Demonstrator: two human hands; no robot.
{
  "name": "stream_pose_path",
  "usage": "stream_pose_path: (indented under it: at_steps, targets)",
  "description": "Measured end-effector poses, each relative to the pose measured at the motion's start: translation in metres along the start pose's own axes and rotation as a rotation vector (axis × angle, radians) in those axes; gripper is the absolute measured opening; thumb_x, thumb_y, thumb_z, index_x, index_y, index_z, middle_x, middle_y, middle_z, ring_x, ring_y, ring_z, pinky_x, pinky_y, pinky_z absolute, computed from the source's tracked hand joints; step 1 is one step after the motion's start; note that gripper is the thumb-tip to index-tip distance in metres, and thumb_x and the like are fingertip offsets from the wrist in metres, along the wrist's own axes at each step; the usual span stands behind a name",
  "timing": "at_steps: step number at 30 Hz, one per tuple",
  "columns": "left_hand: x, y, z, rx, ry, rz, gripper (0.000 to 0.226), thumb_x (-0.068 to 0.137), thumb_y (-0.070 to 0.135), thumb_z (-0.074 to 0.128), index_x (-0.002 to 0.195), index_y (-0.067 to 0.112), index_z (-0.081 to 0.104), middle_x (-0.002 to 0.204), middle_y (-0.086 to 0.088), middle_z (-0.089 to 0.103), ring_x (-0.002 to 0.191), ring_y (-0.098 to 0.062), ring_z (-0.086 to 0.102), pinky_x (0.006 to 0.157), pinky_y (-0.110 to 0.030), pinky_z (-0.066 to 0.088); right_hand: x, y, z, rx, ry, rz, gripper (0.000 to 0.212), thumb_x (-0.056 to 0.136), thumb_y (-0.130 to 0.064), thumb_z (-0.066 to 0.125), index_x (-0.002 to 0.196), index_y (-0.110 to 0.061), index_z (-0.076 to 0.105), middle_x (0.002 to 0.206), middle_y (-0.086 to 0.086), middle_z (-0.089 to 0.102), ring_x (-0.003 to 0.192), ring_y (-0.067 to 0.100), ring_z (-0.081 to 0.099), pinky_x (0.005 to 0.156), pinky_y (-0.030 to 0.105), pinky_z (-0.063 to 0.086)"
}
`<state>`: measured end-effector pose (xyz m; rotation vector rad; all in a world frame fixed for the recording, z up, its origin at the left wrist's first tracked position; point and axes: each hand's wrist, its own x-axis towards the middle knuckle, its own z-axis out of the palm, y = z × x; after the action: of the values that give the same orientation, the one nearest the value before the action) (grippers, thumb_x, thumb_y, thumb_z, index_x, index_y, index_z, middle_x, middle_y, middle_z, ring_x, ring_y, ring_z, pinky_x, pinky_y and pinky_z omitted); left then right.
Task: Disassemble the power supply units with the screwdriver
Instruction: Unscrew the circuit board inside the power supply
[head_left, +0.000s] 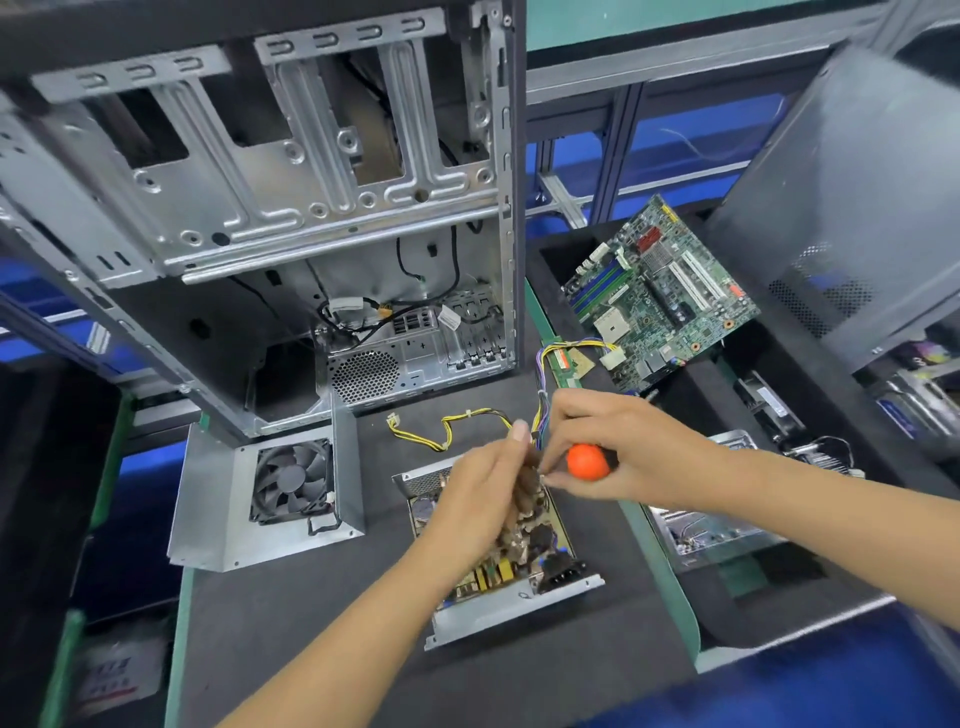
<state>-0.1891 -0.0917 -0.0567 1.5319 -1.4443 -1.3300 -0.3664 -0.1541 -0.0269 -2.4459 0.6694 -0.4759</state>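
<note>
An opened power supply unit (519, 597) lies on the dark mat in front of me, its circuit board and black socket exposed in a silver metal tray. My left hand (478, 499) rests on the board with its fingers laid over the components. My right hand (618, 447) grips a screwdriver with an orange handle end (587, 461), the handle pointing towards me and its tip hidden between my hands near the board's far edge. The unit's removed cover with a black fan (291, 486) lies to the left. Yellow-black wires (447, 431) trail from the unit.
An empty silver computer case (270, 208) stands open behind the unit. A green motherboard (660, 291) lies at the back right on black foam, with a dark side panel (852, 197) leaning beyond it. More metal parts (727, 525) sit in a tray on the right.
</note>
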Motion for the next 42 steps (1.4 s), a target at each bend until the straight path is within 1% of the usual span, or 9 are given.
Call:
stream_pose_path:
  at_steps: [2, 4, 10, 12, 15, 17, 21, 25, 42]
  targets:
    - [0.003, 0.008, 0.009, -0.529, -0.1, -0.275, 0.057, 0.102, 0.053, 0.026, 0.076, 0.011, 0.057, 0.054, -0.002, 0.043, 0.043, -0.013, 0.036, 0.04, -0.022, 0.024, 0.009, -0.01, -0.001, -0.072, -0.015, -0.046, 0.011, 0.082, -0.029, 0.073, 0.085, -0.019, 0.07, 0.084, -0.008, 0.047, 0.072, 0.011, 0.049, 0.063, 0.029, 0.042]
    - [0.008, 0.011, 0.012, -0.876, -0.084, -0.422, 0.042, 0.102, 0.045, 0.035, 0.085, 0.012, 0.055, 0.062, -0.004, 0.039, 0.043, -0.011, 0.033, 0.035, -0.017, 0.021, 0.013, -0.015, -0.002, -0.123, -0.048, -0.049, 0.014, 0.079, -0.028, 0.077, 0.086, -0.018, 0.071, 0.083, -0.012, 0.041, 0.07, 0.008, 0.042, 0.062, 0.025, 0.037]
    - [0.016, 0.008, 0.013, -0.994, -0.188, -0.532, 0.031, 0.101, 0.031, 0.041, 0.08, 0.013, 0.056, 0.059, -0.001, 0.04, 0.042, -0.008, 0.032, 0.032, -0.014, 0.018, 0.002, -0.011, -0.003, -0.081, -0.029, 0.022, 0.007, 0.082, -0.018, 0.073, 0.089, -0.017, 0.07, 0.084, -0.003, 0.048, 0.074, 0.017, 0.05, 0.063, 0.042, 0.046]
    - [0.014, 0.008, 0.015, -0.791, -0.167, -0.464, 0.029, 0.099, 0.028, 0.042, 0.074, 0.016, 0.05, 0.057, 0.0, 0.036, 0.042, -0.009, 0.025, 0.035, -0.017, 0.017, -0.001, -0.011, -0.002, -0.059, -0.019, 0.031, 0.006, 0.084, -0.018, 0.071, 0.089, -0.016, 0.069, 0.086, -0.002, 0.05, 0.076, 0.018, 0.051, 0.066, 0.043, 0.047]
    - [0.009, 0.0, 0.012, 0.092, -0.11, -0.057, 0.029, 0.096, 0.028, 0.052, 0.068, 0.02, 0.055, 0.052, 0.001, 0.042, 0.046, -0.011, 0.033, 0.045, -0.029, 0.03, -0.004, -0.012, -0.004, 0.066, 0.081, 0.072, 0.008, 0.086, -0.018, 0.07, 0.084, -0.012, 0.064, 0.083, -0.004, 0.056, 0.077, 0.012, 0.054, 0.071, 0.03, 0.046]
    - [0.005, -0.007, 0.008, 0.624, -0.224, 0.126, 0.02, 0.093, 0.039, 0.057, 0.082, 0.026, 0.066, 0.062, 0.002, 0.056, 0.06, -0.014, 0.047, 0.059, -0.031, 0.037, -0.007, -0.014, -0.006, 0.19, 0.178, 0.15, 0.013, 0.086, -0.02, 0.07, 0.079, -0.014, 0.06, 0.075, -0.009, 0.058, 0.07, 0.006, 0.053, 0.067, 0.02, 0.042]
    - [-0.005, -0.014, 0.007, 1.063, -0.419, 0.221, 0.025, 0.092, 0.05, 0.056, 0.111, 0.041, 0.068, 0.095, 0.004, 0.071, 0.097, -0.019, 0.062, 0.069, -0.027, 0.038, -0.016, -0.023, -0.003, 0.532, 0.289, 0.269, 0.015, 0.087, -0.024, 0.065, 0.078, -0.014, 0.059, 0.075, 0.006, 0.066, 0.068, 0.026, 0.061, 0.059, 0.04, 0.052]
    - [-0.005, -0.02, 0.001, 1.2, -0.439, 0.278, 0.026, 0.094, 0.042, 0.054, 0.119, 0.043, 0.064, 0.109, 0.003, 0.071, 0.103, -0.025, 0.063, 0.081, -0.034, 0.049, -0.02, -0.03, 0.006, 0.684, 0.387, 0.272, 0.015, 0.087, -0.013, 0.061, 0.076, -0.005, 0.056, 0.069, 0.004, 0.065, 0.062, 0.013, 0.061, 0.061, 0.02, 0.048]
    - [-0.007, -0.019, 0.0, 1.256, -0.424, 0.334, 0.026, 0.094, 0.04, 0.054, 0.117, 0.041, 0.066, 0.101, 0.001, 0.072, 0.096, -0.027, 0.065, 0.072, -0.031, 0.045, -0.018, -0.03, 0.024, 0.76, 0.415, 0.316, 0.017, 0.085, -0.027, 0.063, 0.072, -0.018, 0.057, 0.064, 0.003, 0.062, 0.059, 0.012, 0.058, 0.06, 0.02, 0.048]
